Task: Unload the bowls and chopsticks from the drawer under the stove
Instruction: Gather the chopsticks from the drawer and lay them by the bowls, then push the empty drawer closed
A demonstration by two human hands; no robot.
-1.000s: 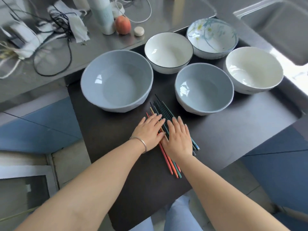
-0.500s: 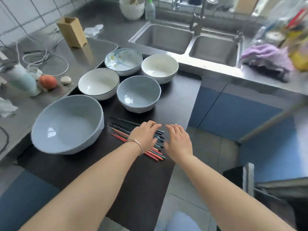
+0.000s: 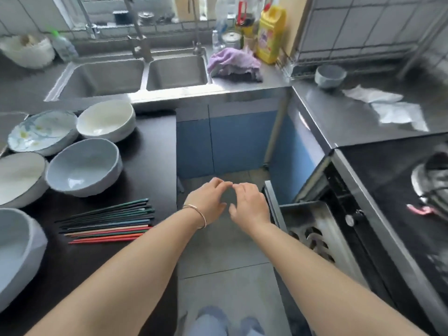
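Chopsticks (image 3: 106, 220) lie in a flat bundle on the dark countertop (image 3: 150, 151) at the left, side by side, their long axis running left to right and tilted slightly so the right ends sit a little farther away; the right ends reach close to the counter's edge. The dark and blue ones lie on the far side, the orange and red ones nearest. Bowls stand around them on the same counter: a blue bowl (image 3: 83, 167) just beyond the bundle, a cream bowl (image 3: 106, 121) farther back, a patterned dish (image 3: 41, 132) at its left, a white bowl (image 3: 19, 177) at the left edge and a big blue bowl (image 3: 17, 253) near left, cut off by the frame. The left hand (image 3: 207, 202), with a bangle (image 3: 197, 214) at the wrist, and the right hand (image 3: 247, 202) hover over the floor between counter and stove, both empty, fingers loosely curled and spread, fingertips almost meeting. At the right the drawer (image 3: 308, 221) under the stove stands pulled out
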